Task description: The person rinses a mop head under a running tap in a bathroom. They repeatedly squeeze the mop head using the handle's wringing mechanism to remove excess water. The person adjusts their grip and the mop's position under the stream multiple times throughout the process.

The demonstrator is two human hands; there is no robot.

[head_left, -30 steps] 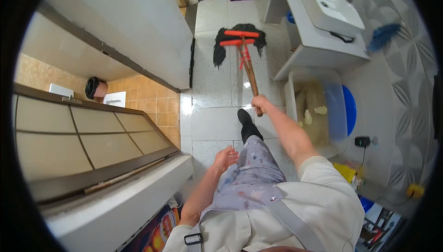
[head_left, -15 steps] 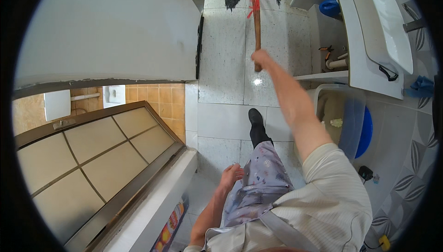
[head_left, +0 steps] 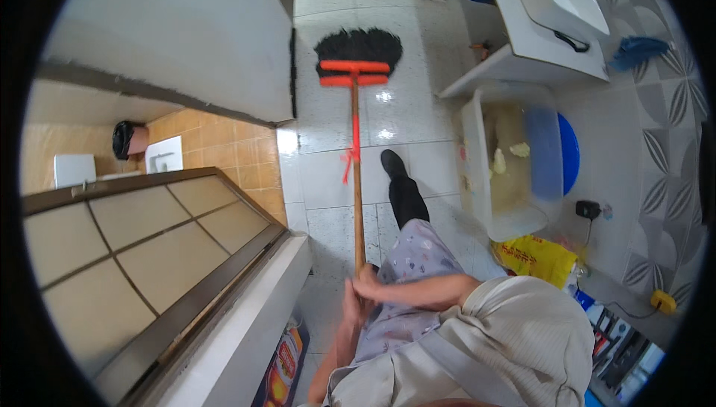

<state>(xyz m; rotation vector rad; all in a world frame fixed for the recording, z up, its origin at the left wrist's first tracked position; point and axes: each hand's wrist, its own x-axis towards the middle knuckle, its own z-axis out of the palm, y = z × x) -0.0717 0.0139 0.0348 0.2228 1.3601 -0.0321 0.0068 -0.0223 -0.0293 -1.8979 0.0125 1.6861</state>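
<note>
A broom (head_left: 355, 146) with a wooden handle, an orange head and black bristles stands on the white tiled floor ahead of me. Its bristles rest near the corner of a grey door (head_left: 224, 42). My right hand (head_left: 371, 284) grips the top end of the handle, close to my body. My left hand (head_left: 350, 304) is closed around the handle just below and beside the right one. One leg in dark trousers and a black shoe (head_left: 393, 165) steps forward to the right of the handle.
A clear plastic tub (head_left: 477, 176) stands on the floor at the right, beside a blue round lid (head_left: 570, 155) and a yellow bag (head_left: 533, 258). A white sink counter (head_left: 552, 49) is at the upper right. A tiled ledge with a glass partition (head_left: 149, 243) fills the left.
My right arm has pulled back, drawing the broom handle toward my body. My left hand has come up from beside my leg and taken hold of the handle.
</note>
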